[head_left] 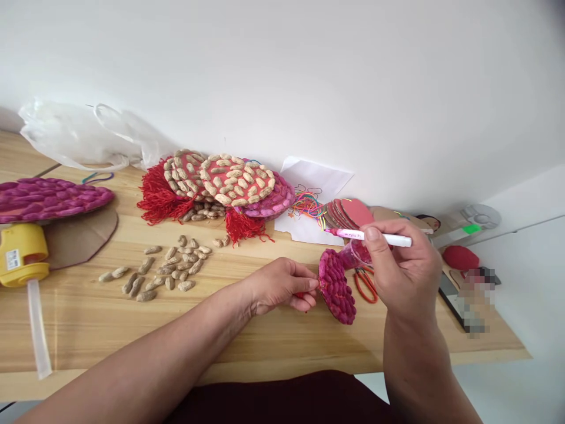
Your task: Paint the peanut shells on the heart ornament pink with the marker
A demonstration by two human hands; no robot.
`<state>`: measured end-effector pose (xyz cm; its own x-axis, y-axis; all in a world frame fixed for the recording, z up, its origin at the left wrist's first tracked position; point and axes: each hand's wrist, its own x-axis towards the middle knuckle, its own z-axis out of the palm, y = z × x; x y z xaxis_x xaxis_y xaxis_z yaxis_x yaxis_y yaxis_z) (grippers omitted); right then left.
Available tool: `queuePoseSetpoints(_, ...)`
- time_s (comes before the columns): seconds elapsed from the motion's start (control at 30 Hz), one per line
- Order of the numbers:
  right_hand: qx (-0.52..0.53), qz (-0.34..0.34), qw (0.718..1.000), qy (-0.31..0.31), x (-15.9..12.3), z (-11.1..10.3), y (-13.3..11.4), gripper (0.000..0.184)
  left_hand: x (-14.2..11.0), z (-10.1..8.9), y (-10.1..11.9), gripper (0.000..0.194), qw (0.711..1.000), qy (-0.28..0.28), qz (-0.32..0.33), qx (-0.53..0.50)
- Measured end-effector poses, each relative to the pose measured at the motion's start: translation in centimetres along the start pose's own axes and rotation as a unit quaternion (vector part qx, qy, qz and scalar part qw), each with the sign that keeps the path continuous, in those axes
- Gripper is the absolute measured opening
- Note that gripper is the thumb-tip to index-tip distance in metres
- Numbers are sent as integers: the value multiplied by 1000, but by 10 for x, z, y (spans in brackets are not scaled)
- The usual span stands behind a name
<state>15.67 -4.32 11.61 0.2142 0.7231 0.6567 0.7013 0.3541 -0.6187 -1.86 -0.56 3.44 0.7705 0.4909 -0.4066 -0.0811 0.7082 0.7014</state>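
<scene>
My left hand (pixel 286 287) pinches the left edge of a small disc covered in magenta-painted peanuts (pixel 336 285), tilted up off the table. A bit of red shows between its fingers. My right hand (pixel 408 268) is closed around a white acrylic paint marker (pixel 357 234), its pink tip pointing left. The tip hovers above the disc, apart from it. Just behind the disc stands a clear cup (pixel 352 254) with pinkish contents, partly hidden by my right hand. Orange-handled scissors (pixel 366 287) lie beside the disc.
Loose peanuts (pixel 170 269) are scattered at left centre. Peanut-covered discs (pixel 238 179) with red yarn tassels (pixel 165 194) lean by the wall. A yellow glue gun (pixel 22 253) with a glue stick sits far left. Coloured cords (pixel 308 203) and stacked red discs (pixel 355 212) lie behind.
</scene>
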Motion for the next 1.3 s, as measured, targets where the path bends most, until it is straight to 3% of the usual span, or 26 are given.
queuePoseSetpoints(0.23, -4, 7, 1000, 1, 0, -4, 0, 17, -2, 0, -4, 34, 995, -65, -15, 78)
queuePoseSetpoints(0.4, -1, 14, 1000, 4, 1, -7, -1, 15, -2, -1, -3, 40, 993, -75, -21, 84)
queuePoseSetpoints(0.57, 21, -7, 999, 26, 7, -14, -7, 13, -6, 0, 6, 36, 995, -74, 22, 60)
queuePoseSetpoints(0.8, 50, -3, 999, 12, 7, -22, -15, 13, -6, 4, 11, 40, 993, -21, 119, 3)
queuePoseSetpoints(1.07, 18, -27, 999, -15, -2, -15, -25, 9, -3, 11, 11, 43, 971, 65, 228, 4)
queuePoseSetpoints(1.3, 5, -60, 998, -12, -12, -6, -11, 9, 4, 10, 2, 40, 971, 83, 224, -22)
